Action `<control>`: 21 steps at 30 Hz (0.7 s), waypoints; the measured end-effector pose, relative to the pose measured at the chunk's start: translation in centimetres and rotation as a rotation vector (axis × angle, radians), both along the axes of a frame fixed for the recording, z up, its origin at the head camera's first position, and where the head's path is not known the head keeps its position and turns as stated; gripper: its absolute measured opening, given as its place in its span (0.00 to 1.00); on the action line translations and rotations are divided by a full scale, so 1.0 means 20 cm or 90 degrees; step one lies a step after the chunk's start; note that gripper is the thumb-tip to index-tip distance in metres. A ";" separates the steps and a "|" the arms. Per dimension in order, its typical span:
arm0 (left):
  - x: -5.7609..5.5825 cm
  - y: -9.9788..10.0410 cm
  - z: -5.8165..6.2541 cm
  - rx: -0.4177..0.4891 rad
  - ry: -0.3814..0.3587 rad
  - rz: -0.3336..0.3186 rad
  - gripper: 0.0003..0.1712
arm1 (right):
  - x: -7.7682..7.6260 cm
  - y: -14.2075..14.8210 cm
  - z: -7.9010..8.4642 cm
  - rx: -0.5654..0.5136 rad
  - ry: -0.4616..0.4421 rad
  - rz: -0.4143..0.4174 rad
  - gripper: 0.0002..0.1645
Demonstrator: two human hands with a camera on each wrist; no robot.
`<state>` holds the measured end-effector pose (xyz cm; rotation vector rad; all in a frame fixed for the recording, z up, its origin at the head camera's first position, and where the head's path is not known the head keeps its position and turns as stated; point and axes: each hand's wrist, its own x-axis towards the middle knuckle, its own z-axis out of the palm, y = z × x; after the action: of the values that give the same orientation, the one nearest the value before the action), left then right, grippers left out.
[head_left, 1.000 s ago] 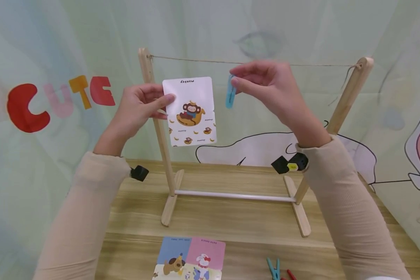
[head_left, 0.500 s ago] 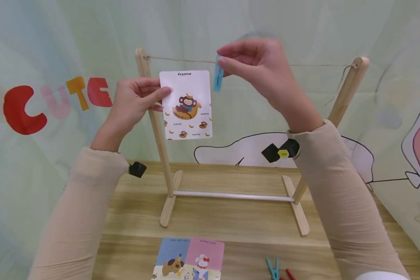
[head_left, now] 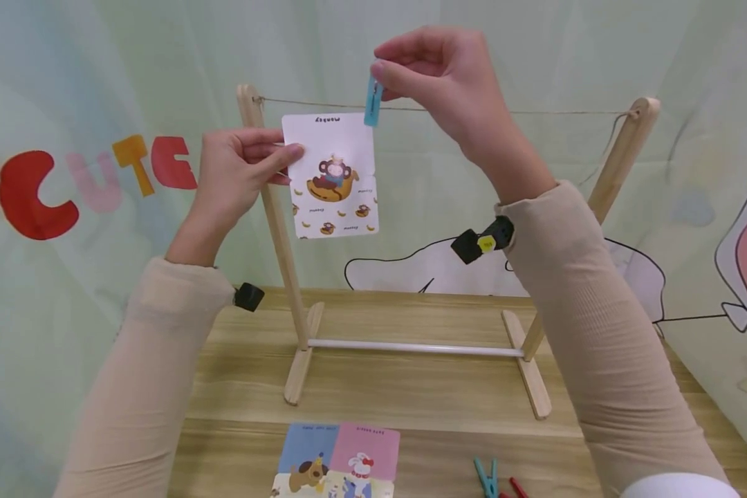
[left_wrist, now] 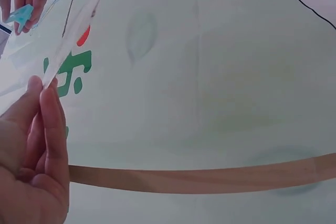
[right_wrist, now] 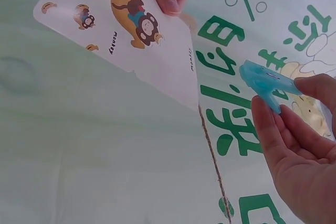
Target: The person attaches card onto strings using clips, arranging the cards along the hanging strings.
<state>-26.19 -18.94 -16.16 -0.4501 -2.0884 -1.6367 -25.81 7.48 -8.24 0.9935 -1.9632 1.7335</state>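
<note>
My left hand (head_left: 239, 162) pinches the left edge of a white monkey card (head_left: 333, 176) between thumb and fingers. In the left wrist view the card (left_wrist: 76, 32) shows nearly edge-on. A light blue clothespin (head_left: 373, 100) is pinched in my right hand (head_left: 445, 83), just above the card's top right corner. The right wrist view shows thumb and fingertips on the handles of the clothespin (right_wrist: 265, 82), which stands apart from the card (right_wrist: 126, 30). Behind both hands a twine line (head_left: 504, 111) runs across the wooden stand; the card's top edge lies close to it.
The stand has a left post (head_left: 283, 256), a right post (head_left: 616, 166) and a white crossbar (head_left: 411, 347). On the wooden table lie a card with a dog and a rabbit (head_left: 336, 460), a teal clothespin (head_left: 487, 477) and something red (head_left: 518, 487).
The right hand has moved up and left with the blue clothespin, from beside the card to its top right corner. The left hand has raised the monkey card slightly towards the line.
</note>
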 end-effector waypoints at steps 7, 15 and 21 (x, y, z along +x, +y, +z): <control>0.01 0.01 0.03 0.013 0.000 0.012 0.23 | -0.04 -0.03 0.03 0.009 -0.017 -0.020 0.14; 0.01 -0.01 0.04 0.022 0.001 0.016 0.22 | -0.08 -0.06 0.05 -0.011 -0.020 -0.028 0.13; 0.01 0.00 0.04 0.013 0.000 0.024 0.22 | -0.08 -0.07 0.07 0.013 -0.008 -0.052 0.15</control>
<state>-26.01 -18.95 -15.43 -0.4007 -2.0665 -1.6351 -27.47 6.04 -6.93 0.8994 -2.0044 1.6824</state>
